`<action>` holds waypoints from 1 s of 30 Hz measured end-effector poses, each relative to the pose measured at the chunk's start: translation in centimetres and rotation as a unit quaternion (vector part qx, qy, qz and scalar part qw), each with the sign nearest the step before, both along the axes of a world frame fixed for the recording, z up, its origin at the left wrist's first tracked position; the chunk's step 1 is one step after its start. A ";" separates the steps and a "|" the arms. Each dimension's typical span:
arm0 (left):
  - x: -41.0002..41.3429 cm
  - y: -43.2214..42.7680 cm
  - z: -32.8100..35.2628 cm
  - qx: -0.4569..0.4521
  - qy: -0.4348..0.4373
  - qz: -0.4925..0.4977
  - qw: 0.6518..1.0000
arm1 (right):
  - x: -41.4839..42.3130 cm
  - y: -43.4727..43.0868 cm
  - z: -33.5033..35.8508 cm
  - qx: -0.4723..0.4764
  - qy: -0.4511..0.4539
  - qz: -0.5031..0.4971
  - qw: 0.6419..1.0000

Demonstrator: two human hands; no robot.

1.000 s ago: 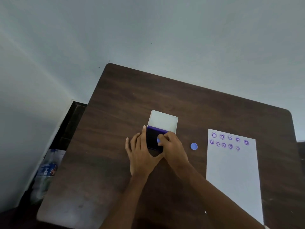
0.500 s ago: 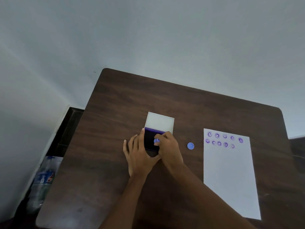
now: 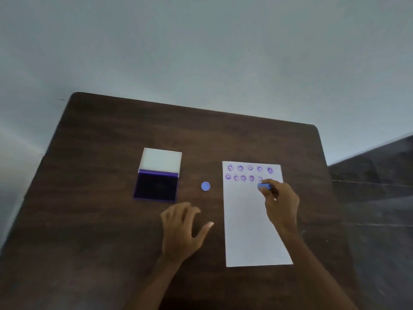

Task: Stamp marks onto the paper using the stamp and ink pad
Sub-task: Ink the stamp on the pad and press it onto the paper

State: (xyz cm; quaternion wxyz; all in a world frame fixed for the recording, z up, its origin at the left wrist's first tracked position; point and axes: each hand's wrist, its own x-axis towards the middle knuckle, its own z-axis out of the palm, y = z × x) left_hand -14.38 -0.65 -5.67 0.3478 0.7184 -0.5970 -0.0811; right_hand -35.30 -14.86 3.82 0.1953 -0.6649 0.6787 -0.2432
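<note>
A white sheet of paper (image 3: 252, 220) lies on the right of the dark wooden table (image 3: 111, 130), with two rows of purple stamp marks (image 3: 243, 173) along its top. My right hand (image 3: 281, 202) pinches a small blue stamp (image 3: 264, 186) just above the paper, below the right end of the second row. The ink pad (image 3: 156, 186) sits open at centre left, its white lid (image 3: 161, 161) folded back. My left hand (image 3: 183, 229) hovers over the table between pad and paper, fingers spread, holding nothing.
A small round blue cap (image 3: 205, 186) lies on the table between the ink pad and the paper. A pale wall stands behind the table. A dark floor (image 3: 375, 198) shows past the table's right edge.
My right hand lifted the stamp off the ink pad and carried it right to the paper. My left hand let go of the pad and drew back toward me. The camera view shifted.
</note>
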 end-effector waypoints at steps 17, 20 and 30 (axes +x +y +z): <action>-4.2 -3.1 -2.1 0.080 -0.074 -0.132 0.985 | -4.6 -7.2 -5.5 0.025 0.056 0.151 0.987; -4.2 -3.2 -2.0 0.075 -0.073 -0.133 0.986 | -4.3 -7.1 -5.6 0.022 0.058 0.168 0.984; -4.2 -3.1 -2.0 0.080 -0.062 -0.132 0.986 | -3.6 -7.2 -6.1 0.015 0.083 0.200 0.976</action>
